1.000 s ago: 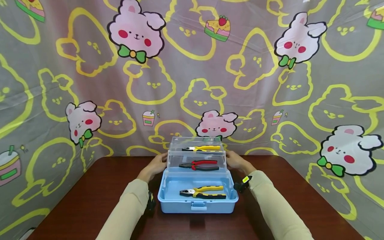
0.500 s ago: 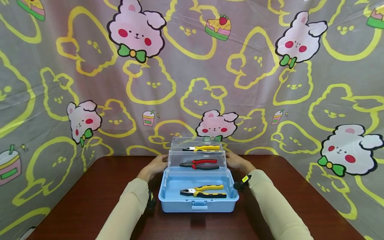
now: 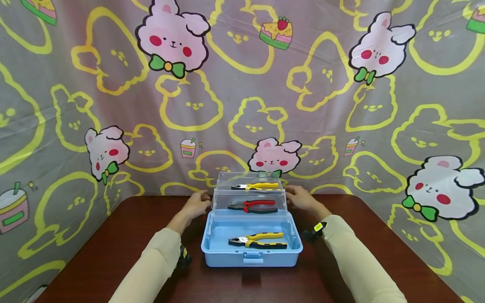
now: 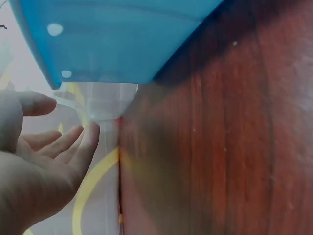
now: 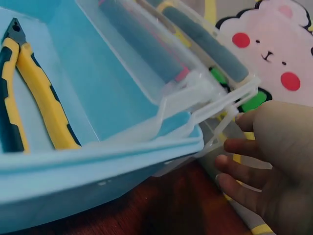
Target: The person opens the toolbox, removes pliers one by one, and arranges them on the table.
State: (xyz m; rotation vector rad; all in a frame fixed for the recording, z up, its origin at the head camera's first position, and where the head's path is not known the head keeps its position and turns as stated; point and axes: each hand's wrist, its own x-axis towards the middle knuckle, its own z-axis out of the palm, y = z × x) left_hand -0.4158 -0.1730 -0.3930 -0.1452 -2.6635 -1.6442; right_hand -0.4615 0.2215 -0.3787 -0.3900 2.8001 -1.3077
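Observation:
A light blue toolbox [image 3: 223,259] stands unfolded on the table. Yellow-and-black pliers [image 3: 251,241] lie in its bottom. Two clear stepped trays [image 3: 220,202] rise behind, the middle one with red-and-black pliers [image 3: 261,203], the top one with another yellow-and-black pair [image 3: 265,185]. My left hand [image 3: 195,205] is beside the box's back left, apart from it; the left wrist view shows loosely bent fingers [image 4: 88,147] with nothing between them. At the back right, my right hand [image 3: 301,198] has spread, loose fingers [image 5: 244,169] close to the tray arms [image 5: 215,105]; whether a fingertip touches is unclear.
The dark brown table [image 3: 125,244] extends on both sides of the toolbox. A patterned cloth [image 3: 318,126] hangs right behind the table's back edge. The toolbox latch [image 3: 253,257] faces me.
Both hands have drawn slightly outward from the toolbox's back corners, and their fingers have loosened. The trays and pliers keep their places in the box.

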